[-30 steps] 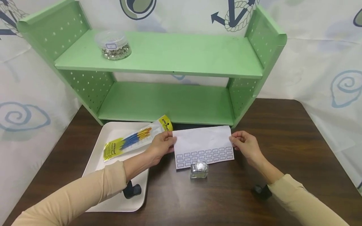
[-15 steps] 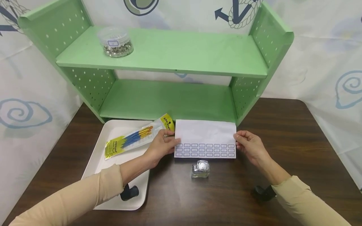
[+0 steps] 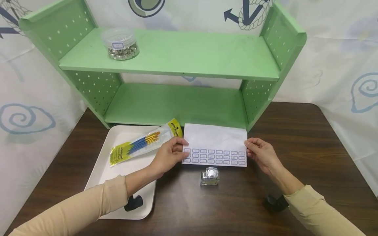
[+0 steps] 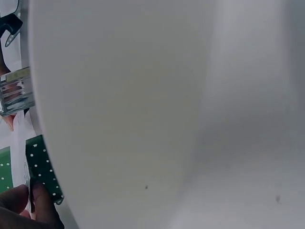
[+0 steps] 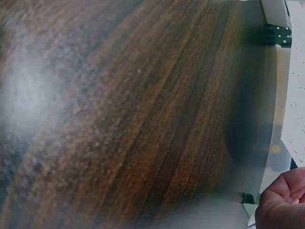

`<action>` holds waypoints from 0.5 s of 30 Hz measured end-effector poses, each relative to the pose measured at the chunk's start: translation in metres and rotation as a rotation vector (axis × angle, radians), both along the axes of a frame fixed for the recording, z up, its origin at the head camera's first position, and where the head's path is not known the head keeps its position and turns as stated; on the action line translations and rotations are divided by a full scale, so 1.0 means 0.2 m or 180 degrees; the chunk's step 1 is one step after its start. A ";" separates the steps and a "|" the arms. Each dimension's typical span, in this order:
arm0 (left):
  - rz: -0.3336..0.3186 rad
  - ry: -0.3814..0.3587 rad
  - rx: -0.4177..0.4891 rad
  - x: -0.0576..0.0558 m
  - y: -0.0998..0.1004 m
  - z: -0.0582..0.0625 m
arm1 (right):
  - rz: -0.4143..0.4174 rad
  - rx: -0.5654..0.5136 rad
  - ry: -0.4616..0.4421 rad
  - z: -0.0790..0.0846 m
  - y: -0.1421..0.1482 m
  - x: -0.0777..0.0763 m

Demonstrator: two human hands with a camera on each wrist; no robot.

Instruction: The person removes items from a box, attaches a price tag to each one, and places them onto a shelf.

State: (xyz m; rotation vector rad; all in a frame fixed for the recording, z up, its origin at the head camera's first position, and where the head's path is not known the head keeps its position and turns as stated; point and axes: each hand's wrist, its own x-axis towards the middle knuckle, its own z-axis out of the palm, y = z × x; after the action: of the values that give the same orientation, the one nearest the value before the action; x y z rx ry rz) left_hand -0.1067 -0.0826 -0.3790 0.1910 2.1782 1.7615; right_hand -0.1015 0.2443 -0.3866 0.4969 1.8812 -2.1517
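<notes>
Left hand (image 3: pixel 166 155) pinches the left edge of a white sheet (image 3: pixel 215 136) between thumb and fingers; the left wrist view confirms the grip. Right hand (image 3: pixel 262 154) pinches the opposite edge with thumb and forefinger, the other fingers curled in. The sheet is at the middle of the table (image 3: pixel 298 141), just near of the green shelf unit (image 3: pixel 177 55), and carries three rows of small printed labels (image 3: pixel 211 156) along its near side. Whether it rests on the wood or is held just above cannot be determined. Near of it, apart from its near edge, is a small clear glass container (image 3: pixel 209 177). To the left, a brush packet (image 3: pixel 143 145) lies across the far part of a white tray (image 3: pixel 103 173), its right end past the rim. A clear jar (image 3: pixel 121 49) of metallic pieces occupies the upper shelf, at left.

Assessment: the step in hand appears to be holding the sheet level and square. The next move calls for even tension from both hands, without creasing it or knocking the container.
</notes>
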 end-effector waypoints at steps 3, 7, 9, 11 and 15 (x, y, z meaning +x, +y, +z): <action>0.0000 0.0035 -0.0056 -0.01 0.00 -0.01 | 0.0003 0.0007 0.0003 -0.01 0.00 0.00; -0.0033 0.0075 -0.0140 -0.01 0.00 -0.02 | -0.0013 0.0014 -0.0029 -0.02 0.00 0.00; -0.0054 0.0101 -0.0211 -0.01 0.00 -0.02 | -0.0017 0.0015 -0.0058 -0.02 0.00 -0.01; -0.0072 0.0131 -0.0287 -0.02 0.00 -0.02 | -0.0019 0.0026 -0.0076 -0.02 0.00 -0.01; -0.0109 0.0179 -0.0360 -0.02 0.00 -0.02 | 0.0015 0.0058 -0.0029 -0.06 0.02 -0.02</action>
State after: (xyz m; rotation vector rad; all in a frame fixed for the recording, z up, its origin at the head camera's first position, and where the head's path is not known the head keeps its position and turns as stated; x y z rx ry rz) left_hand -0.1098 -0.0818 -0.3826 0.2517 2.2926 1.6280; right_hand -0.1047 0.2477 -0.3986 0.5048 1.8968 -2.1275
